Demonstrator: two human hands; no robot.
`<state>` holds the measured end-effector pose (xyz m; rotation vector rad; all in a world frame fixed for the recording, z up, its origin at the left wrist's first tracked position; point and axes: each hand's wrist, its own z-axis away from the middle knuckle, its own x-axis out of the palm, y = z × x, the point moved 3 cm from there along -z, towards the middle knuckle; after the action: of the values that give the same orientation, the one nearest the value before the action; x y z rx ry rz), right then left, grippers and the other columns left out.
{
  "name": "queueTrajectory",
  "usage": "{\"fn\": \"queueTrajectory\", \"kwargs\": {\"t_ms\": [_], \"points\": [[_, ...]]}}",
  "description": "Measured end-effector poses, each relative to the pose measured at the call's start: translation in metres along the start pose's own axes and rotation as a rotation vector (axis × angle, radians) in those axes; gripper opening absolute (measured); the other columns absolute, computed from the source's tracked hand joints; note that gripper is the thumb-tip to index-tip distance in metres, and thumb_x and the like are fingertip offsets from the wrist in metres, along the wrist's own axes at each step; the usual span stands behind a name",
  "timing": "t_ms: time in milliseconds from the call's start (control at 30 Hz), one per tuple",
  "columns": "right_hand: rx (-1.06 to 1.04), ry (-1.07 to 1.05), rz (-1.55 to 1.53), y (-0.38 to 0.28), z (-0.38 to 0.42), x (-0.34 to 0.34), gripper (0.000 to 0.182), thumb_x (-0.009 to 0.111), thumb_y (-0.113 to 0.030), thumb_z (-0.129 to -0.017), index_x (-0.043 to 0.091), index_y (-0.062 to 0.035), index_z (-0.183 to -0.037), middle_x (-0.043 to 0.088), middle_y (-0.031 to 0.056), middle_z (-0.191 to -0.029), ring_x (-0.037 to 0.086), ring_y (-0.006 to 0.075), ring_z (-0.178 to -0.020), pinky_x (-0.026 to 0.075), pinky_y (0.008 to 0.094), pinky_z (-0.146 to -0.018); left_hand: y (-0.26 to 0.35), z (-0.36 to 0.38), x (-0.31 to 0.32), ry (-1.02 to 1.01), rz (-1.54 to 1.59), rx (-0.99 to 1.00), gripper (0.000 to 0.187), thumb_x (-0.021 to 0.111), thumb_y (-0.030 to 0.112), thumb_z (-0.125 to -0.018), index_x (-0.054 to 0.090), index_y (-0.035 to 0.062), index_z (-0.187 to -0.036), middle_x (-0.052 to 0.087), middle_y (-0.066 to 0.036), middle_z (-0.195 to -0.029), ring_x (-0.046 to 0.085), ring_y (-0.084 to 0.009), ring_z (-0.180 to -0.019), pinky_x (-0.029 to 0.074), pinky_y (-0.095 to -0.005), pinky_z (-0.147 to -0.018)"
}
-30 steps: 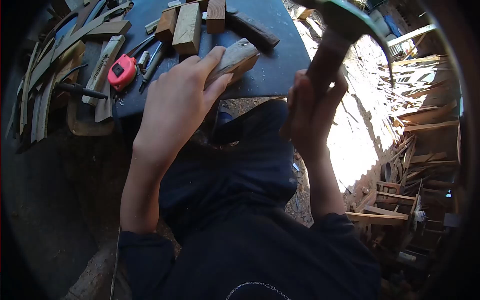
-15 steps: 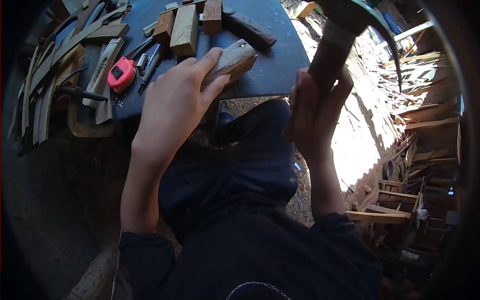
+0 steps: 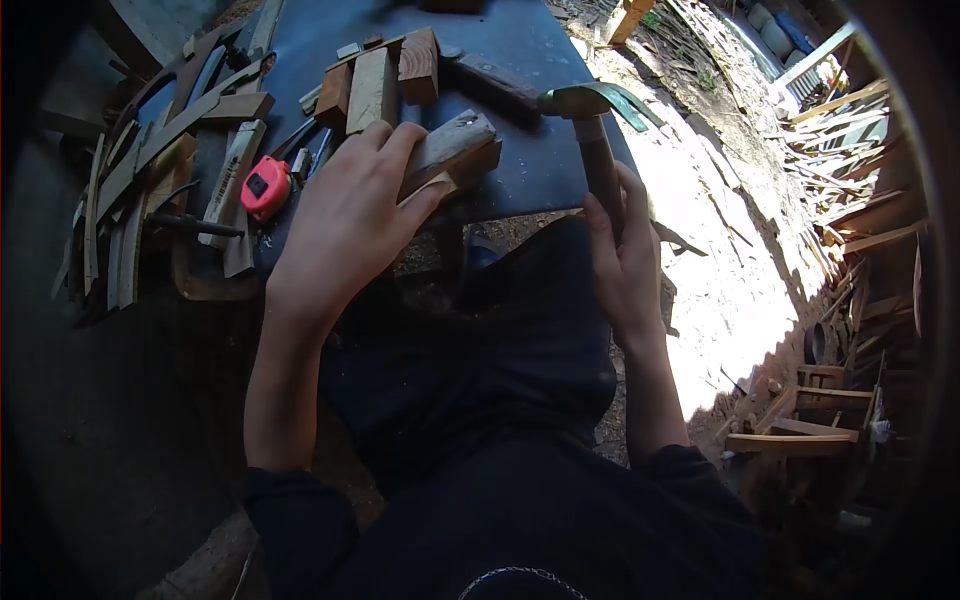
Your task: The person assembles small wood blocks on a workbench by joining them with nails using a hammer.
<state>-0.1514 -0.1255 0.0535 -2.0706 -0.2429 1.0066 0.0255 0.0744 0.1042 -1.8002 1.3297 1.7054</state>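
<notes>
My left hand [image 3: 350, 205] is closed around a short wooden block [image 3: 455, 150] with a pale, weathered top, at the front edge of the dark blue table [image 3: 530, 185]. In my right hand [image 3: 630, 260] is the handle of a claw hammer [image 3: 592, 108], held upright to the right of the block, apart from it. The hammer's head is at the top, near the table's right edge. Just beyond the block stand a pale block [image 3: 372, 90] and a reddish block [image 3: 419, 65]. A pink tape measure [image 3: 266, 188] lies left of my left hand.
Scrap wood strips [image 3: 130, 215] are heaped on the table's left side, with a dark clamp screw [image 3: 190, 223] in front. A dark wooden piece [image 3: 490, 85] lies behind the held block. Sunlit ground [image 3: 730, 310] and piled boards [image 3: 850, 180] are on the right.
The hammer has come down and away from the camera, its head now lower and over the table's right edge. My left hand still holds the block; the view has shifted slightly.
</notes>
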Motion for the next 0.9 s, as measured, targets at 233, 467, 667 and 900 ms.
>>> {"fn": "queueTrajectory", "kwargs": {"t_ms": [233, 467, 667, 900], "points": [[-0.014, 0.064, 0.190, 0.027, -0.004, -0.022, 0.039, 0.067, -0.019, -0.102, 0.057, -0.0149, -0.139, 0.071, 0.0218, -0.117, 0.072, 0.0421, -0.102, 0.057, 0.0475, -0.081, -0.002, -0.027, 0.005, -0.245, 0.114, 0.001, 0.073, 0.082, 0.039, -0.089, 0.053, -0.0016, -0.142, 0.072, -0.025, -0.110, 0.073, -0.0360, -0.102, 0.054, -0.0445, -0.088], [-0.027, 0.051, 0.173, 0.040, -0.007, -0.023, 0.038, 0.068, -0.017, -0.100, 0.060, -0.0149, -0.137, 0.072, 0.0207, -0.115, 0.073, 0.0398, -0.101, 0.057, 0.0454, -0.080, -0.007, -0.034, 0.008, -0.251, 0.078, 0.032, 0.061, 0.086, 0.015, -0.081, 0.055, 0.0011, -0.132, 0.071, -0.025, -0.092, 0.072, -0.0415, -0.089, 0.052, -0.0449, -0.079], [-0.030, 0.026, 0.195, 0.038, -0.008, -0.024, 0.039, 0.070, -0.015, -0.098, 0.060, -0.0151, -0.136, 0.072, 0.0185, -0.114, 0.073, 0.0380, -0.097, 0.057, 0.0440, -0.077, -0.010, -0.035, 0.010, -0.220, 0.032, 0.082, 0.060, 0.085, 0.013, -0.080, 0.056, 0.0013, -0.131, 0.071, -0.025, -0.090, 0.071, -0.0430, -0.090, 0.051, -0.0459, -0.079], [-0.074, -0.068, 0.424, 0.026, -0.012, -0.033, 0.045, 0.075, -0.013, -0.093, 0.062, -0.0217, -0.135, 0.071, 0.0136, -0.107, 0.072, 0.0358, -0.094, 0.055, 0.0458, -0.076, -0.014, -0.035, 0.006, -0.218, 0.105, 0.070, 0.056, 0.081, 0.015, -0.086, 0.057, 0.0007, -0.135, 0.072, -0.026, -0.097, 0.073, -0.0391, -0.095, 0.053, -0.0421, -0.084]]}}
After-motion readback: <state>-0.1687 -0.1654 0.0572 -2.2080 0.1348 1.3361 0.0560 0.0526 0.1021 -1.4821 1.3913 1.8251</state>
